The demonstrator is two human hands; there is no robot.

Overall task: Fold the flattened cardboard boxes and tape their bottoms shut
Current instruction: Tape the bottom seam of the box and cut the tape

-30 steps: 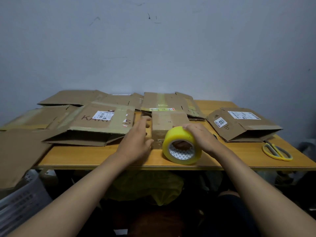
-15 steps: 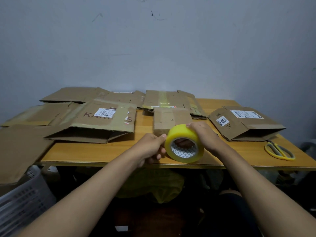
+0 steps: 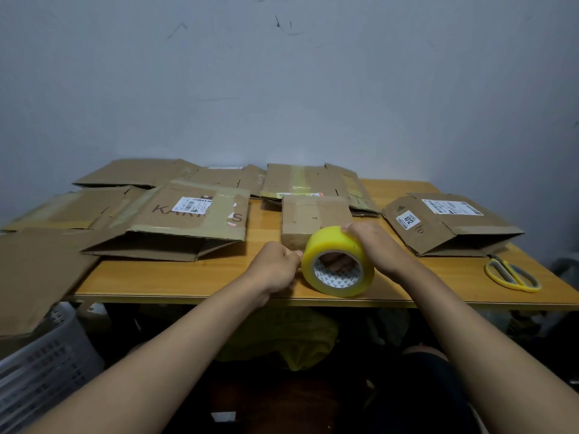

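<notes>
A yellow tape roll (image 3: 332, 245) stands on edge near the front of the wooden table (image 3: 188, 277). My right hand (image 3: 372, 242) grips it from the right, fingers curled over its top. My left hand (image 3: 275, 266) is curled at the roll's left rim, its fingertips pinching at the tape's surface. Right behind the roll sits a small folded cardboard box (image 3: 313, 219). Flattened boxes lie around: a large one with a label (image 3: 188, 220) on the left, one with yellow tape (image 3: 300, 183) at the back, a labelled one (image 3: 445, 223) on the right.
Yellow-handled scissors (image 3: 510, 274) lie near the table's right front edge. More flat cardboard (image 3: 34, 270) overhangs the table's left end above a white plastic basket (image 3: 44, 371). A yellow bag (image 3: 282, 336) sits under the table. A grey wall stands behind.
My left hand left the small box's side and came to the tape roll's left rim, curling there. The right hand kept its grip on the roll.
</notes>
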